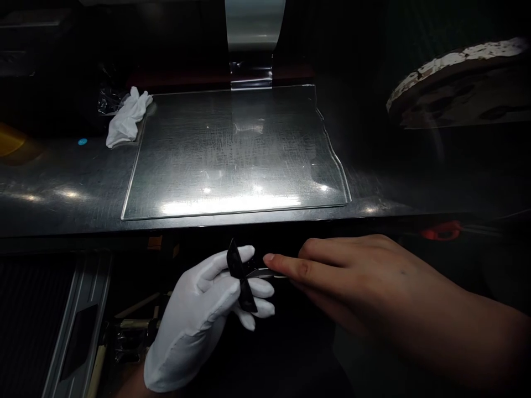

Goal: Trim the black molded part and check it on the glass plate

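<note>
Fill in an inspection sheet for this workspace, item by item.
Surface: dark bench with a glass sheet on it; the sheet looks scratched and its right edge is uneven.
Job's things: thin black piece and slim metal tool, in front of the bench; contact between them unclear.
Clutter: crumpled white cloth at the sheet's left edge, clear plastic, blue disc.
Grippers: gloved left hand pinches the black piece; bare right hand is at the tool, grip partly hidden.
Cables: nothing seen.
Surroundings: dim; red item at right, yellow item at left.
</note>
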Demonstrator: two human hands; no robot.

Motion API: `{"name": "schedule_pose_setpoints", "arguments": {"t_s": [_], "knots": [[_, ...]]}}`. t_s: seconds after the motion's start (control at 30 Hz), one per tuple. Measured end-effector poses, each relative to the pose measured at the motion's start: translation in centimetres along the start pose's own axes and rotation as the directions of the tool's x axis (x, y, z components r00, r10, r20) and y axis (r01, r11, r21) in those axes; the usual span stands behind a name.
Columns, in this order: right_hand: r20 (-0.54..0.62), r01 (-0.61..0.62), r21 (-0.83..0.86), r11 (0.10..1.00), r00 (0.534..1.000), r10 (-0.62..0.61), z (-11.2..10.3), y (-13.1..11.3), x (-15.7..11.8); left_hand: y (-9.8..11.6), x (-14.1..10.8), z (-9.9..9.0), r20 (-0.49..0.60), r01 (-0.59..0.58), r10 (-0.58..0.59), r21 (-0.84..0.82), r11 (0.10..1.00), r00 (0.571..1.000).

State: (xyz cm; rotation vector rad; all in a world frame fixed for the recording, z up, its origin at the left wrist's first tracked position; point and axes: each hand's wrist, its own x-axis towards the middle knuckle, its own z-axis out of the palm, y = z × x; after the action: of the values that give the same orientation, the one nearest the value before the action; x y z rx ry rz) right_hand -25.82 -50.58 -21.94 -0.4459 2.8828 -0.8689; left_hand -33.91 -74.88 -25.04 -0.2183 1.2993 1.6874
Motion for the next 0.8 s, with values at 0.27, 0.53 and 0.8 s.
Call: {"name": "schedule_pose_setpoints", "arguments": {"t_s": [0.27, 0.53, 0.8], "knots": [[-0.004, 0.003, -0.045, 0.999, 1.0, -0.003, -0.03, 0.11, -0.15, -0.05, 0.14, 0.04, -0.034, 0.019, -0.019, 0.017, 1.0, 0.999], [0.008, 0.018, -0.072, 0.997, 1.0, -0.018, 0.0, 0.26, -0.19, -0.2, 0.25, -0.32, -0.02, 0.016, -0.015, 0.045, 0.999, 1.0], [-0.001, 0.014, -0.08, 0.997, 1.0, -0.015, 0.13, 0.48, -0.43, -0.47, 0.4, -0.13, -0.062, -0.001, 0.006, 0.078, 0.997, 0.998]]}}
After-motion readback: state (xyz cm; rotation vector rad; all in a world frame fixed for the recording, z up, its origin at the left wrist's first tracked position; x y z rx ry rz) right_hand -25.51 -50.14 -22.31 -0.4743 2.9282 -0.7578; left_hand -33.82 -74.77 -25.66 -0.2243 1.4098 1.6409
